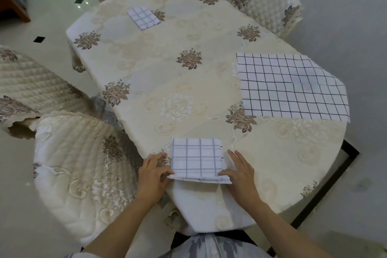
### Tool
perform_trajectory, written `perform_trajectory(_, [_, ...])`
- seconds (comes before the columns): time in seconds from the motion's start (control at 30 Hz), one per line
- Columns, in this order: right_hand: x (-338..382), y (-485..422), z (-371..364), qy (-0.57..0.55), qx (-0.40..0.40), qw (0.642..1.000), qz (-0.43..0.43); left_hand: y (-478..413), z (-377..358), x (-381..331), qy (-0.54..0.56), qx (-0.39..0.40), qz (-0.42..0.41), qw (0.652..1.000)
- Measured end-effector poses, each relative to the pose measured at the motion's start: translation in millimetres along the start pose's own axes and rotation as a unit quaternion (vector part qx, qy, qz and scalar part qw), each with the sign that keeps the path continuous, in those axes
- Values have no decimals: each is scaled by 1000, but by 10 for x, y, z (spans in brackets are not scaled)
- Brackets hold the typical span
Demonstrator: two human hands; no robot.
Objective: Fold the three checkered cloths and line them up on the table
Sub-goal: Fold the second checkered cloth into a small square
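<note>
From the head view, your left hand [152, 174] and right hand [240, 174] are at the two sides of the near cloth [198, 159], which is folded into a small square at the near edge of the table [167, 81]. Your left thumb lies on its near left corner and your right thumb on its near right corner. The fingers of both hands are spread away from the thumbs and lie beside the cloth, the right ones almost straight, the left ones a little bent. I cannot tell if any finger is under the cloth. Its near edge reaches just past the table edge. The far cloth [143, 16], also folded small, lies well apart at the far left side. The open cloth [293, 88] lies flat at the right side, one corner turned over. A chair [83, 174] stands just beside your left arm.
</note>
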State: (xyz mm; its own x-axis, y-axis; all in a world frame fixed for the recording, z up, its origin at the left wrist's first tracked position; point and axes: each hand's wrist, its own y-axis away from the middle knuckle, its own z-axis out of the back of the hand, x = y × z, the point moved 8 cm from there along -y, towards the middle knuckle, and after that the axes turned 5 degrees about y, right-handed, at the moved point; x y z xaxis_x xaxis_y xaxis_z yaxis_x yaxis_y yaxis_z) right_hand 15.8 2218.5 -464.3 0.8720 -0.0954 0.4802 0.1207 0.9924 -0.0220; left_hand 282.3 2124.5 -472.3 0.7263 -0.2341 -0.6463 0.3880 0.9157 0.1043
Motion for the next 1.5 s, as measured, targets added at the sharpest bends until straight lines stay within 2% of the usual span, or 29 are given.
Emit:
perform_trajectory(0.23, [-108,-134,-74,-17,39,990,-133,-48,20,-7,29,7,80,996])
perform_trajectory(0.4, [-149,-163,-116,-25,62,979,-194,-101,10,5,12,3,113,994])
perform_trajectory(1.07, [-89,-249,-60,3,14,967,-255,-157,24,-64,11,20,133,991])
perform_trajectory(1.27, [-97,-257,-57,14,-3,966,-258,-190,36,-143,-46,7,154,987])
perform_trajectory(1.5, [-35,-265,36,-2,-28,964,-265,-214,120,-245,-115,-29,114,986])
